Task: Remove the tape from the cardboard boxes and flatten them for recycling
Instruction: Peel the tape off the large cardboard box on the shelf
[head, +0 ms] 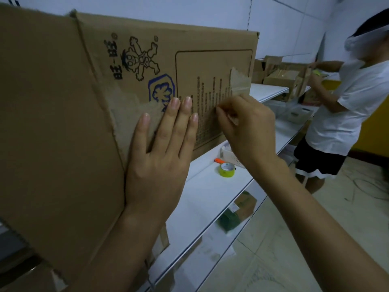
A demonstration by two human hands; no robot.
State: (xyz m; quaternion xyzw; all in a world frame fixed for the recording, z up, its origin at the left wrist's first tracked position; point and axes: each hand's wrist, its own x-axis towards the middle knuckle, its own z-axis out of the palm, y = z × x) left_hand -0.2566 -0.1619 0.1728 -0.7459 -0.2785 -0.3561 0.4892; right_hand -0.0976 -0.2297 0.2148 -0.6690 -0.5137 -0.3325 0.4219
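A big brown cardboard box [63, 91] with a cartoon print and text stands upright on the white shelf, filling the left half of the view. My left hand [162, 150] lies flat against its printed face, fingers straight, over a patch where the paper layer is torn off. My right hand [246, 127] pinches a strip of clear tape [240, 83] that is partly peeled up from the box face near its right edge.
On the white shelf [202, 190] lie a roll of yellow-green tape [227, 169], an orange cutter [219, 160] and a white basket [231, 154]. At the right a person in a white shirt [353, 106] handles other cardboard boxes [284, 77]. Lower shelves hold small boxes.
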